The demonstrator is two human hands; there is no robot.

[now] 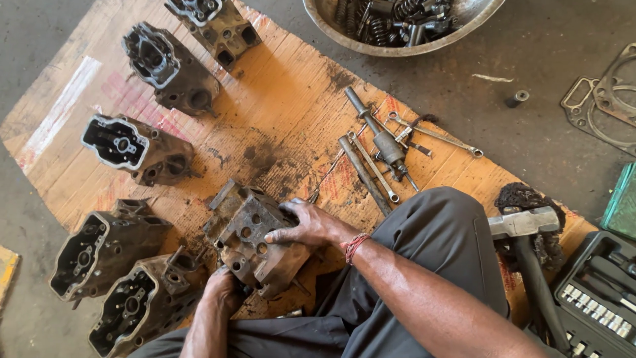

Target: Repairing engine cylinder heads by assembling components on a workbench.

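— Looking down from the head camera, what do both hands do now?

— Both are on the same cylinder head, the greasy one that lies on the cardboard sheet just in front of the person's knee. The right hand lies flat-curled over its top edge, fingers wrapped on the casting, so it is grasping it. The left hand clutches the lower corner at about 7 o'clock of the part; its fingers are partly hidden, but it looks closed on the metal.

— How does the part lie?

— Its long axis runs from about 11 o'clock to 5 o'clock, tilted, with the face of round holes turned up toward the camera. The right hand is at its 3 o'clock side, the left at the near end. Both touch it; neither one is nearer.

— And around it?

— Five more cylinder heads stand in an arc from 7 o'clock to 12 o'clock, well apart from the hands. At 1 o'clock of the held part lie the wrenches and rods, near but not touching. A metal bowl of valve springs is far at 12 o'clock. A hammer rests at 3 o'clock beyond the knee, and a socket set case is at 4 o'clock. Gaskets lie on the floor at 2 o'clock.
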